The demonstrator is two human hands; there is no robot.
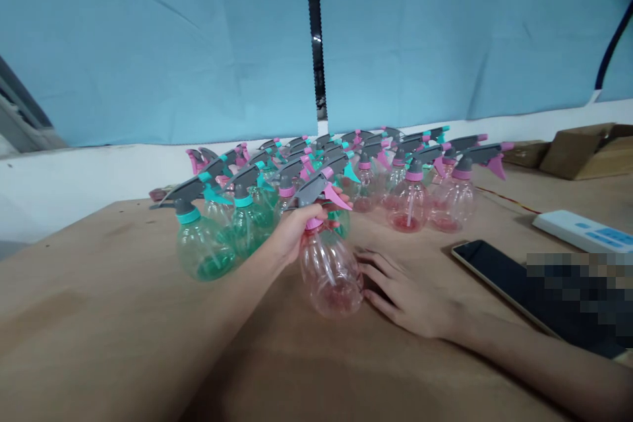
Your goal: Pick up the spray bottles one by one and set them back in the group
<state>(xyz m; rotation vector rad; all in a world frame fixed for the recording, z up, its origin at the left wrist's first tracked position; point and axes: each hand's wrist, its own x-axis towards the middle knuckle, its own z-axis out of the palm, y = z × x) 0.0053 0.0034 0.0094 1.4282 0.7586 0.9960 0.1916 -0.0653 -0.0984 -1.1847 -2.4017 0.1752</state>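
Left hand (pixel 297 227) fingers wrapped round neck of pink bottle (pixel 330 270); right hand (pixel 413 300) flat on table (pixel 123 316), fingers spread, fingertips touching bottle base.

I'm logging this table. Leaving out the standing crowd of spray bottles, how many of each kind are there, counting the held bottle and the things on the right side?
Pink spray bottle in the left hand: 1
Phone: 1
White remote-like device: 1
Cardboard boxes: 2
Total: 5
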